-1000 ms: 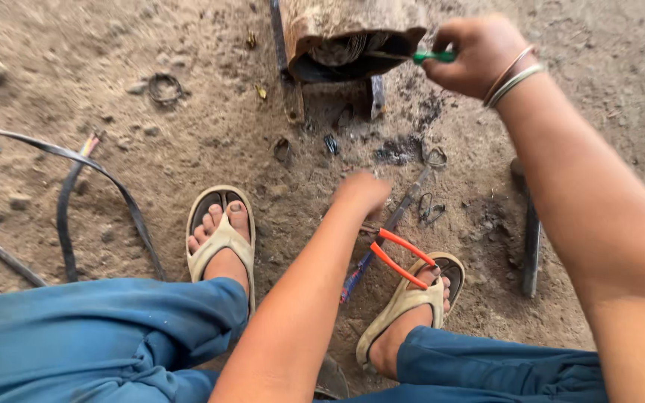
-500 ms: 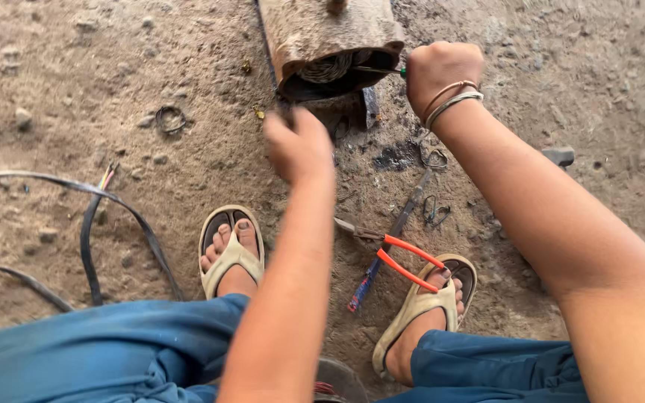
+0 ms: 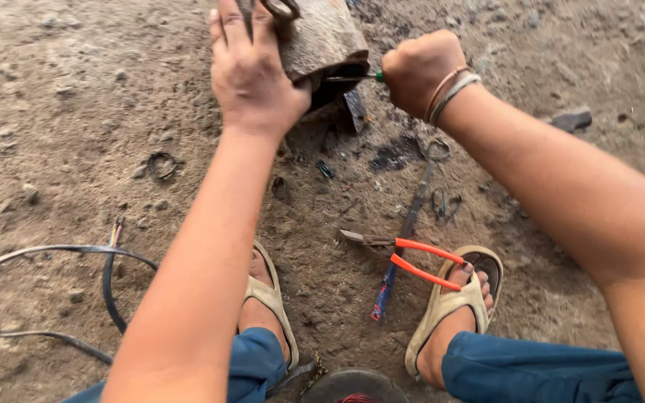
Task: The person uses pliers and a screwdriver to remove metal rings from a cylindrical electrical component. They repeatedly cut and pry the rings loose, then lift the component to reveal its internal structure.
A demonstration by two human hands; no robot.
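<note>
Head camera looks down on bare dirt ground. At the top edge the left hand (image 3: 255,71) lies flat with spread fingers on a dusty metal block (image 3: 315,41), pressing its left side. The right hand (image 3: 421,71) is clenched around a tool with a green handle (image 3: 377,75), and the thin shaft goes into the dark gap under the block. The block is cut off by the top edge, so its full shape is hard to make out. Orange-handled pliers (image 3: 404,257) lie near the right sandal (image 3: 449,306), apart from both hands. A black cable (image 3: 54,254) curves at the left. Open ground stays free on the left side.
</note>
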